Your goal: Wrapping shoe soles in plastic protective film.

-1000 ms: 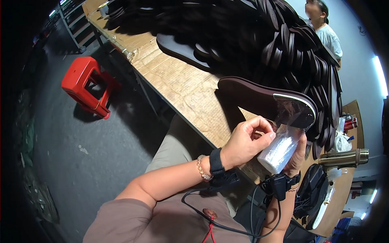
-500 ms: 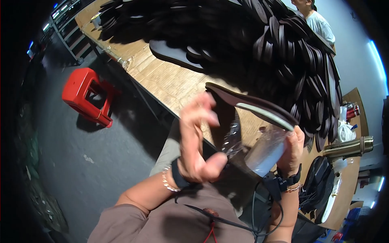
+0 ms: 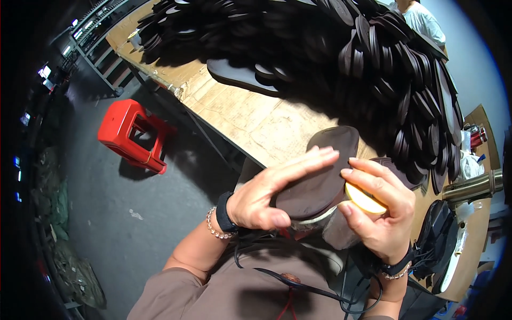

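A dark brown shoe sole (image 3: 314,189) lies broad face up in front of me, tilted, its far end over the table edge. My left hand (image 3: 272,186) rests on its left side with fingers stretched flat and the thumb apart. Between the thumb and fingers of my right hand (image 3: 386,213) is a pale yellow, half-moon-shaped piece (image 3: 365,200), touching or very close to the sole's right edge. I cannot tell what it is made of. Under the sole, something wrapped in clear plastic (image 3: 340,229) shows partly.
A large heap of dark soles (image 3: 298,48) covers the table's (image 3: 240,114) far side. At the right are a steel flask (image 3: 472,186) and a black bag (image 3: 434,234). A red stool (image 3: 133,133) stands on the floor at left. A person (image 3: 424,24) is beyond the heap.
The sole has turned from on edge to broad face up. My left hand has come down flat on it. My right hand has shifted right and now pinches the pale yellow piece.
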The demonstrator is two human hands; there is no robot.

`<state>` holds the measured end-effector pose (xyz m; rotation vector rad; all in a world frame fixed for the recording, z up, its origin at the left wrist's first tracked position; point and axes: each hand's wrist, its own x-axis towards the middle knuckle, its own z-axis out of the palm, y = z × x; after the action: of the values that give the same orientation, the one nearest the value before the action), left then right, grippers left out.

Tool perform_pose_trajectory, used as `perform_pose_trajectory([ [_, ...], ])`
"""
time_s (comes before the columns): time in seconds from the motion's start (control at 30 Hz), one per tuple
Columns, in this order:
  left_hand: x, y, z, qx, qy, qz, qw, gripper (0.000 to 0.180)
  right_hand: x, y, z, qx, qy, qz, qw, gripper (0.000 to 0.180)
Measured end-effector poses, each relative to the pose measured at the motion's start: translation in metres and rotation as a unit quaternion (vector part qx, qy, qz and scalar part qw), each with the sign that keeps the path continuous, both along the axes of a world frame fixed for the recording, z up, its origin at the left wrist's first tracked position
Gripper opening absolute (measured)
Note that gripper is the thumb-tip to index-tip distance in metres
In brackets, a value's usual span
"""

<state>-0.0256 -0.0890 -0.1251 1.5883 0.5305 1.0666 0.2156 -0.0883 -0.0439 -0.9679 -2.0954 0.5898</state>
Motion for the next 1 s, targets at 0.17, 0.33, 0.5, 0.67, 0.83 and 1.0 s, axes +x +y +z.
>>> perform_pose_trajectory([
  [0.17,-0.001,-0.004,-0.007,0.104,0.094,-0.01,0.99,0.114,-0.002,-0.013,-0.006,-0.016,-0.041,0.021,0.999,0.042],
  [0.33,0.007,-0.015,-0.003,0.103,0.132,0.003,0.986,0.104,-0.004,-0.021,-0.013,-0.013,-0.048,0.016,0.999,0.043],
  [0.5,0.008,-0.023,-0.02,0.121,0.114,0.019,0.986,0.097,-0.002,-0.025,-0.012,-0.015,-0.11,0.06,0.992,0.061],
  [0.67,0.011,-0.03,-0.023,0.102,0.102,0.032,0.989,0.09,0.009,-0.03,-0.02,-0.04,-0.081,0.072,0.993,0.087],
  [0.83,0.015,-0.034,-0.032,0.084,0.089,0.043,0.991,0.092,0.018,-0.033,-0.038,-0.087,0.041,0.03,0.995,0.089],
  [1.0,0.017,-0.034,-0.029,0.078,0.103,0.055,0.99,0.092,0.015,-0.04,-0.045,0.013,0.003,-0.065,0.998,0.089],
])
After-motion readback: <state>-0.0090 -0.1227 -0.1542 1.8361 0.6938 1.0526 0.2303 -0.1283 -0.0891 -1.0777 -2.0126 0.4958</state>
